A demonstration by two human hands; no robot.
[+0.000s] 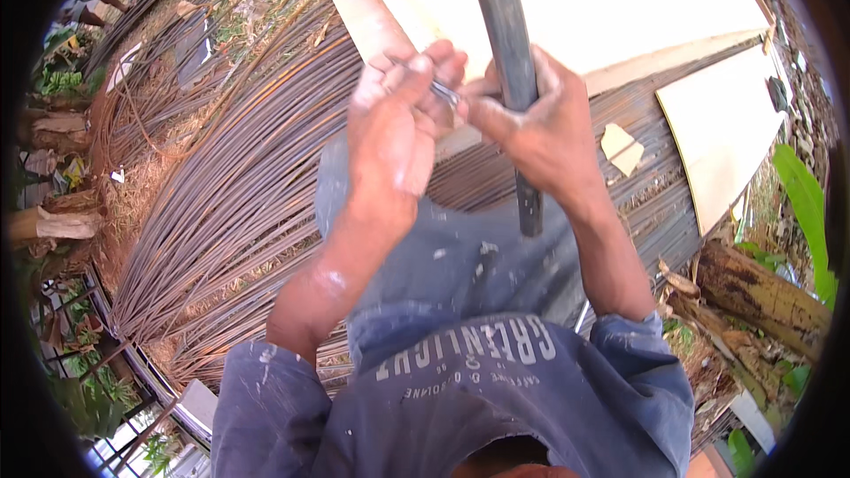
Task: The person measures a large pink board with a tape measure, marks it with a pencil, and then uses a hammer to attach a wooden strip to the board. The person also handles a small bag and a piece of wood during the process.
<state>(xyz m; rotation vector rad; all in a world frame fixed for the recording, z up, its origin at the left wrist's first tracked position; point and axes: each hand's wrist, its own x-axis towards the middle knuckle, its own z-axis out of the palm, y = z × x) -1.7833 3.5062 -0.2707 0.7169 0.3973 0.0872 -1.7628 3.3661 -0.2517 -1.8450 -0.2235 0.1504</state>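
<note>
My right hand [531, 128] grips a dark thick bar [506, 44] that runs upright from the top edge down to about my wrist. My left hand [394, 128] is raised beside it, fingers curled, pinching a thin shiny piece of metal [445, 91] between its fingertips and my right thumb. Both hands are close together, almost touching, above my lap in grey-blue trousers [460, 257]. I cannot tell what the thin metal piece is.
A large fan of long thin steel rods [230, 204] lies on the ground below and to the left. Pale wooden boards [620, 0] lie over the rods at top right. A log [761, 292] and green leaves are at the right; plants at the left.
</note>
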